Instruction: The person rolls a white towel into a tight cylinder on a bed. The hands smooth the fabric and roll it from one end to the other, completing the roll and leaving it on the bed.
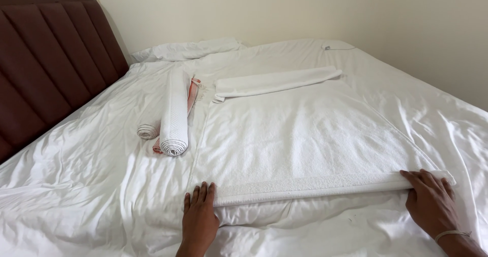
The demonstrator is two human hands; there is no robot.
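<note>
A white towel lies spread flat on the bed, and its near edge has been turned over into a narrow roll running from one hand to the other. The step in hand looks like the start of rolling the towel up, with only the first turn made. A further turn would call for both hands pushing away evenly so the roll stays straight and tight.

The left hand lies palm down at the roll's left end, fingers stretched forward and touching the edge, holding nothing closed. The right hand rests flat over the right end, fingers spread on top of the roll; whether the thumb hooks under it is hard to see.

Further up the bed lie 3 rolled towels close together, 1 with orange stripes, and a long white rolled towel near the pillow.
</note>
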